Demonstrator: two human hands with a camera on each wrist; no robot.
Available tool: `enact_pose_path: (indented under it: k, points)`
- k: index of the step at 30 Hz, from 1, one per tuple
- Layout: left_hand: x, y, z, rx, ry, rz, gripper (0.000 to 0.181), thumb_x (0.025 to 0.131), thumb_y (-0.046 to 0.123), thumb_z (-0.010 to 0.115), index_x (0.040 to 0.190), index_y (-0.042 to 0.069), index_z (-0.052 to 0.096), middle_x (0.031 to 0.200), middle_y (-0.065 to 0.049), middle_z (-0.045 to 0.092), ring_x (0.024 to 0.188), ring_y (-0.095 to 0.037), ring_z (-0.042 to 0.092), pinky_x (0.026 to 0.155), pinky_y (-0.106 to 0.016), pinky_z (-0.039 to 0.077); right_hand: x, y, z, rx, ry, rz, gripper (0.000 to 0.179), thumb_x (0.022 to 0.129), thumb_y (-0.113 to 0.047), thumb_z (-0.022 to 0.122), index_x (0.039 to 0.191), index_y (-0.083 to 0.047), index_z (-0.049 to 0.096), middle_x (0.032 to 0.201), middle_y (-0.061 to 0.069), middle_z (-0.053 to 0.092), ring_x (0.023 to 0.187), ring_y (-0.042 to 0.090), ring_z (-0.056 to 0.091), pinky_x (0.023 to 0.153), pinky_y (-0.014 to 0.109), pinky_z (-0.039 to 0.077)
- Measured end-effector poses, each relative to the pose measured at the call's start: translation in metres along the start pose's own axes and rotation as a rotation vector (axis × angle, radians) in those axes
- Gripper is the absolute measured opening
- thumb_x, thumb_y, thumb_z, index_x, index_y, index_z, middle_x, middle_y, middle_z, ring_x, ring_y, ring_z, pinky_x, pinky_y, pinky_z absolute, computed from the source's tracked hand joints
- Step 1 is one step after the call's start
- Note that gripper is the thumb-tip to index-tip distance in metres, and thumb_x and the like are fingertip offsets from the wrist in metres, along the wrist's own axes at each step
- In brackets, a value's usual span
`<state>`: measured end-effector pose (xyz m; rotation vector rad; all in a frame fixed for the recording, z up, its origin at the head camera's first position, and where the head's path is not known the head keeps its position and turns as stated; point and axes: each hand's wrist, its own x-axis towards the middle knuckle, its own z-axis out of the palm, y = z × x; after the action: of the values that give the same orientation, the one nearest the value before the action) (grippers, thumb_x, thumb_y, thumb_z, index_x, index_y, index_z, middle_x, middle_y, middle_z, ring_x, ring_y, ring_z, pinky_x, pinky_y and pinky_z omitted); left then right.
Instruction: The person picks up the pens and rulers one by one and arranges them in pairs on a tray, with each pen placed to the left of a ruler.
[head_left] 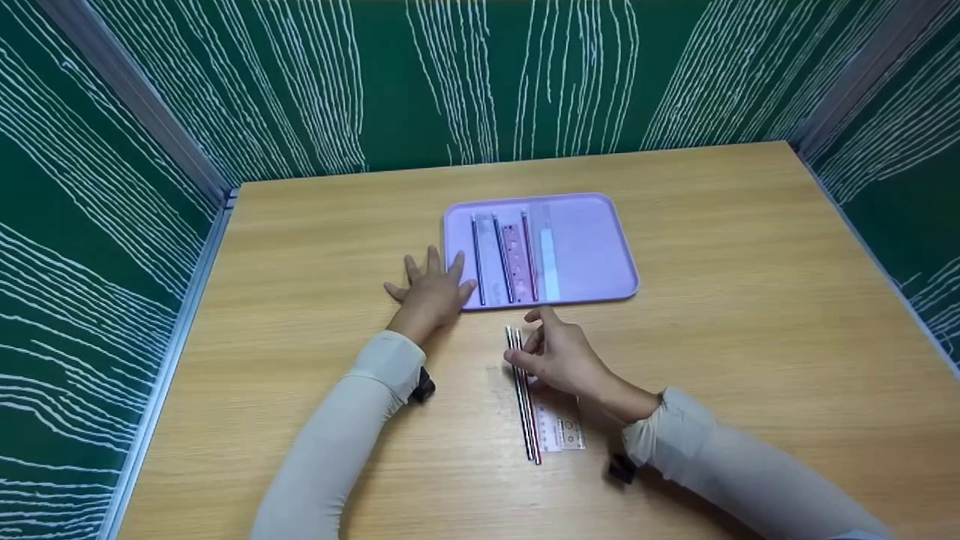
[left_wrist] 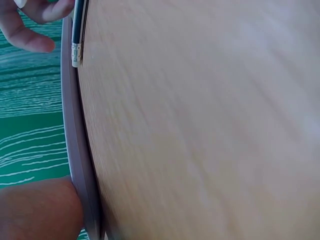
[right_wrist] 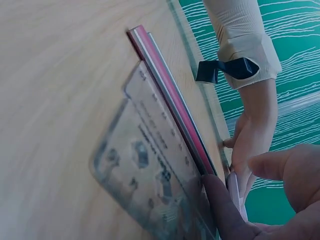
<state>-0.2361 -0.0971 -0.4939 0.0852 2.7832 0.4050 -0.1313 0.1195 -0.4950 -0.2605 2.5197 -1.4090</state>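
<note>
My left hand [head_left: 431, 294] lies with fingers spread at the front left corner of a purple tray [head_left: 592, 247], its thumb on the rim. In front of the tray, a dark pencil [head_left: 523, 420] and a red pencil [head_left: 535, 439] lie side by side. Over their upper part is my right hand [head_left: 559, 356], thumb and index finger bent but apart. In the right wrist view, a fingertip is right at the pencils. Beside them lies a clear ruler [right_wrist: 155, 107] with a stencil-like strip [right_wrist: 135, 155], partly covered by the hand. A pencil's eraser end [left_wrist: 76, 54] shows in the left wrist view.
In the tray lie two dark pencils [head_left: 478, 262] [head_left: 502, 259], a red pencil [head_left: 529, 255], a pink ruler [head_left: 515, 262], a clear ruler [head_left: 489, 247] and a pale blue-white strip [head_left: 550, 266]. Green walls [head_left: 420, 90] with white lines border the wooden table [head_left: 720, 315].
</note>
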Motion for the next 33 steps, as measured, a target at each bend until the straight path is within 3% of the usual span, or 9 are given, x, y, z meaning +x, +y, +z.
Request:
enact_pose_path:
  k: [4,10,18,26,33]
  points:
    - [-0.0001,-0.0003,0.0004,-0.009,-0.005,-0.002,0.064,0.106,0.059,0.036,0.164,0.038,0.018,0.173,-0.014,-0.003,0.152,-0.056,-0.011,0.104,-0.09,0.0,0.0017,0.0004,0.0026,-0.066,0.031,0.003,0.07,0.077,-0.021,0.091,0.13,-0.002,0.049,0.081,0.002,0.07,0.057,0.012,0.064,0.063,0.03,0.058]
    - [0.0006,-0.0005,0.0002,-0.014,-0.004,-0.002,0.064,0.106,0.06,0.036,0.163,0.038,0.017,0.173,-0.013,-0.004,0.153,-0.055,-0.012,0.104,-0.09,-0.002,0.0029,0.0014,0.0061,-0.158,0.063,-0.036,0.081,0.064,-0.013,0.097,0.129,-0.002,0.05,0.081,0.001,0.069,0.069,0.011,0.06,0.081,0.038,0.056]
    - [0.0,-0.0001,-0.0003,-0.012,0.002,0.0,0.064,0.106,0.06,0.035,0.163,0.039,0.017,0.173,-0.013,-0.005,0.153,-0.055,-0.012,0.104,-0.089,-0.002,0.0041,0.0019,0.0053,-0.2,0.062,-0.057,0.066,0.065,-0.004,0.085,0.124,-0.002,0.055,0.078,-0.003,0.07,0.067,0.01,0.061,0.075,0.034,0.056]
    - [0.0003,0.0,0.0002,-0.007,-0.005,-0.006,0.064,0.105,0.06,0.035,0.163,0.04,0.017,0.173,-0.013,-0.004,0.153,-0.055,-0.011,0.104,-0.09,-0.001,0.0041,0.0024,0.0009,-0.094,0.033,-0.023,0.058,0.069,-0.001,0.083,0.121,-0.002,0.057,0.078,0.0,0.072,0.066,0.009,0.062,0.074,0.031,0.055]
    - [0.0023,-0.0004,0.0005,-0.005,-0.022,-0.011,0.064,0.105,0.061,0.034,0.163,0.041,0.015,0.173,-0.012,-0.006,0.152,-0.055,-0.013,0.104,-0.09,-0.002,0.0042,0.0039,-0.0007,-0.081,0.037,-0.03,0.057,0.071,-0.003,0.085,0.121,-0.002,0.058,0.082,0.0,0.072,0.069,0.008,0.063,0.077,0.033,0.055]
